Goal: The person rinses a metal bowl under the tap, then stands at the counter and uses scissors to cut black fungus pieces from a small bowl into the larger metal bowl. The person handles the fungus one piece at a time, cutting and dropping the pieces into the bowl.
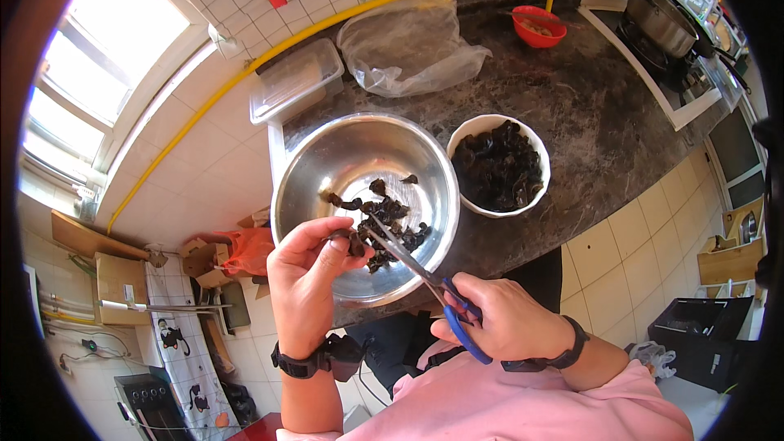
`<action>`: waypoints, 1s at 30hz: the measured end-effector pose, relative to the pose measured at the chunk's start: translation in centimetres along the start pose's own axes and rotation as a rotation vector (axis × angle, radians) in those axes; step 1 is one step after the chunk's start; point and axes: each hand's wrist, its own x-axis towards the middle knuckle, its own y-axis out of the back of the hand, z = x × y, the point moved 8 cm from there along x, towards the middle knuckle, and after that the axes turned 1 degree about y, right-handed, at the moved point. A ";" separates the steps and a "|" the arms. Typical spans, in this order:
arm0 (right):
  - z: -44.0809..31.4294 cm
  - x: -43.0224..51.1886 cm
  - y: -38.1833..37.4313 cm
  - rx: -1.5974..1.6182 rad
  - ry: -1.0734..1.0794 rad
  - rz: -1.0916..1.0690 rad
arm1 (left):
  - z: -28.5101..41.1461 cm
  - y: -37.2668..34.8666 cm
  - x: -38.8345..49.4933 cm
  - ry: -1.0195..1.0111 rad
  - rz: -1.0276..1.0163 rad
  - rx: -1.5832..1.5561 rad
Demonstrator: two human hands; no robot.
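Note:
My left hand (318,254) pinches a dark piece of wood ear fungus (354,244) between thumb and fingers over a stainless steel basin (318,147). My right hand (499,318) grips the blue handles of a pair of scissors (422,271). The scissor blades are parted, and their tips lie just right of the held piece. Several dark fungus pieces (386,208) lie on the basin's bottom. To the right of the basin stands a white bowl (542,187) heaped with more wood ear fungus (499,165).
Behind the basin are a clear plastic container (297,82) and a clear plastic bag (410,43). A red bowl (539,30) with food sits farther back. At the right, a steel pot (661,21) rests on a gas stove. A yellow pipe (294,30) runs along the tiled wall.

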 end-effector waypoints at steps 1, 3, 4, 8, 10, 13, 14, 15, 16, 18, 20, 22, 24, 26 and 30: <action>-0.1 0.0 -0.1 -0.012 0.000 -0.008 | 0.1 0.0 0.0 -0.024 0.014 0.013; -0.1 -0.1 -0.5 -0.029 -0.001 -0.022 | 0.1 0.3 -0.1 -0.042 0.077 0.062; -0.1 -0.1 -0.7 -0.033 -0.001 -0.029 | 0.2 0.1 -0.1 -0.066 0.067 0.064; 0.0 0.2 -1.3 -0.024 -0.005 -0.041 | -0.2 -0.3 -0.5 -0.063 0.054 0.045; 0.0 0.3 -1.4 -0.010 0.003 -0.015 | -0.6 -0.5 -0.6 -0.026 0.027 0.000; 0.2 0.4 -1.4 0.023 0.012 0.021 | -0.9 -0.4 -0.7 -0.002 0.024 0.007; 0.4 0.4 -1.5 0.045 0.008 0.020 | -0.9 -0.4 -0.7 -0.001 0.023 0.009; 0.5 0.4 -1.5 0.068 0.004 0.018 | -0.9 -0.3 -0.6 -0.001 0.022 0.011; 0.8 0.4 -1.7 0.107 -0.011 0.003 | -0.9 -0.1 -0.5 0.013 0.039 0.015; 1.4 0.4 -2.1 0.176 -0.075 -0.042 | -0.8 -0.2 -0.5 0.006 0.027 0.015; 1.4 0.4 -2.1 0.248 -0.069 -0.050 | -0.7 -0.2 -0.4 0.002 0.039 0.020; 1.6 0.3 -2.3 0.323 -0.102 -0.068 | -0.6 -0.1 -0.4 -0.011 0.065 0.028; 1.9 0.1 -2.7 0.421 -0.170 -0.099 | -0.5 0.0 -0.3 -0.020 0.079 0.061; 2.0 0.0 -2.6 0.422 -0.176 -0.099 | -0.5 0.1 -0.3 -0.021 0.087 0.082; 2.5 -0.1 -3.0 0.461 -0.239 -0.135 | -0.7 0.2 -0.2 -0.007 0.078 0.085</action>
